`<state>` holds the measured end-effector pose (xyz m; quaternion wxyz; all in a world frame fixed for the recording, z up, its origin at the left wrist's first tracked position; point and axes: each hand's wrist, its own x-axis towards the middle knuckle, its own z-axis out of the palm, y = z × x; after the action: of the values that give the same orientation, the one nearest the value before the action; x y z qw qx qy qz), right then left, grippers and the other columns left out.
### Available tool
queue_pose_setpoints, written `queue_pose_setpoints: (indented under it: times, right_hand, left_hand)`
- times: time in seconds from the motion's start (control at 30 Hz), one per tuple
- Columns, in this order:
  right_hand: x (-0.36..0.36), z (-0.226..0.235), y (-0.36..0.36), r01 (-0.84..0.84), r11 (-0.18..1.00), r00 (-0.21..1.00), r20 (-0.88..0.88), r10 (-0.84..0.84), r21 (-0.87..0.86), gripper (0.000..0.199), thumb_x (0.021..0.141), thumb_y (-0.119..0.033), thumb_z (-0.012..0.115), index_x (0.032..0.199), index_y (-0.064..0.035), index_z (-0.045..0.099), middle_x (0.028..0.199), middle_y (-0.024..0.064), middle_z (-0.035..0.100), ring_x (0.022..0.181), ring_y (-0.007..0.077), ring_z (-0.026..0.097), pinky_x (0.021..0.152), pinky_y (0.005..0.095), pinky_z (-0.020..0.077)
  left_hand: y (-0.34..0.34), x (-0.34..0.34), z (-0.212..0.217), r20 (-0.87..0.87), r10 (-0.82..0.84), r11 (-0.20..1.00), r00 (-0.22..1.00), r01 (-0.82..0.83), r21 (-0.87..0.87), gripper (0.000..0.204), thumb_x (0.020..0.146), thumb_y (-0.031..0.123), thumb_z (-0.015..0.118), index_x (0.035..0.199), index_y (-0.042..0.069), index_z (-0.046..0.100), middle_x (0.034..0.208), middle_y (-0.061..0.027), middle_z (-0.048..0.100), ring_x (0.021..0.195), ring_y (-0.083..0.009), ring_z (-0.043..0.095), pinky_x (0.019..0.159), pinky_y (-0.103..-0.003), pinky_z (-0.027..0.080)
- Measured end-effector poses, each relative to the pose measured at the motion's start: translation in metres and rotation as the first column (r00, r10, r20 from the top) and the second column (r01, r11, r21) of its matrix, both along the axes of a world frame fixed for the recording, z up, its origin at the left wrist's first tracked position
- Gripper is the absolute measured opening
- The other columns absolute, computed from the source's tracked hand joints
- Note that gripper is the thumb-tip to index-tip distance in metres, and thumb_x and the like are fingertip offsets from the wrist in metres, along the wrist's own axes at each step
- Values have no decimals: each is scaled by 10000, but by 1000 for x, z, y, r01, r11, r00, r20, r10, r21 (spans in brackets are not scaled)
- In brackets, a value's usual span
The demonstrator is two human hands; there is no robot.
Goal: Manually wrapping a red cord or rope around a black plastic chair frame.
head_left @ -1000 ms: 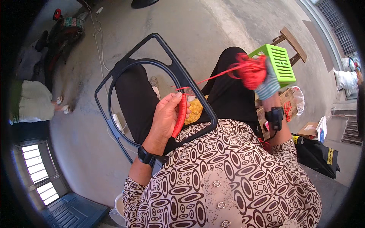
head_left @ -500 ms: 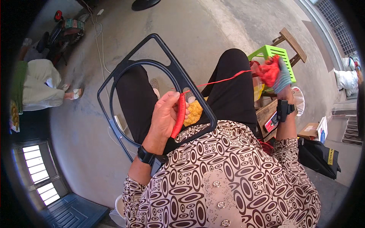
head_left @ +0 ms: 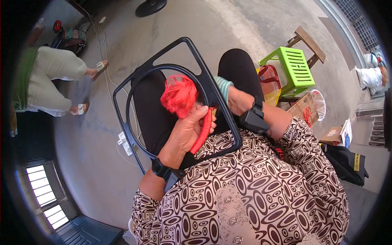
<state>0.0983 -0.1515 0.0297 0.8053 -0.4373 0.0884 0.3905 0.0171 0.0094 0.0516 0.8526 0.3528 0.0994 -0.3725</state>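
My bare left hand (head_left: 188, 132) grips the inner ring of a black frame (head_left: 207, 81) at its red cord wrapping (head_left: 203, 138), my thumb near the far end of the coils. My right hand (head_left: 224, 87), in a striped glove, is partly hidden behind the frame's right bar, so I can't tell how its fingers are set. A loose bundle of red cord (head_left: 179, 96) shows through the ring, just beyond my left hand. Off to my right, a lime-green plastic stool (head_left: 297, 68) stands near a wooden stool (head_left: 311, 44).
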Motion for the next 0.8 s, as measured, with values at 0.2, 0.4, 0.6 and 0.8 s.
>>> queue_pose_setpoints:
  times: [0.2, 0.4, 0.6, 0.8]
  right_hand:
    - [-11, 17, 0, 91, 963, 986, 116, -124, 253, 466, 905, -437, 471, 1006, -5, 611, 935, 111, 650, 841, 225, 631, 766, 362, 517]
    - [-31, 27, -11, 58, 977, 907, 419, 34, -204, 441, 792, -293, 693, 1104, -8, 568, 958, 59, 630, 844, 141, 600, 786, 313, 491]
    - [-57, 24, -37, 12, 901, 955, 272, 118, -433, 345, 769, -215, 709, 1011, 19, 628, 892, 58, 651, 778, 118, 604, 739, 278, 497]
    - [-87, 31, -43, -24, 887, 936, 301, 182, -460, 327, 735, -124, 722, 1023, 5, 636, 924, 59, 661, 812, 122, 613, 791, 280, 495]
  left_hand:
    - [-8, 1, -6, 85, 158, 973, 984, -140, -184, 379, 906, 250, 540, 1232, 71, 465, 1181, -84, 558, 1036, -218, 571, 887, -385, 480]
    - [-19, -12, -20, 426, 152, 980, 892, -193, 55, 321, 864, 142, 586, 1163, 47, 518, 1120, -75, 581, 1036, -182, 563, 926, -352, 453]
    - [-15, -14, -28, 297, 221, 974, 929, -227, -13, 257, 894, 127, 559, 1116, 2, 527, 1093, -57, 588, 1000, -150, 574, 890, -307, 469]
    - [-18, 3, -44, 290, 184, 979, 939, -202, 34, 145, 915, 102, 522, 1016, 4, 558, 914, -39, 622, 808, -102, 597, 747, -239, 492]
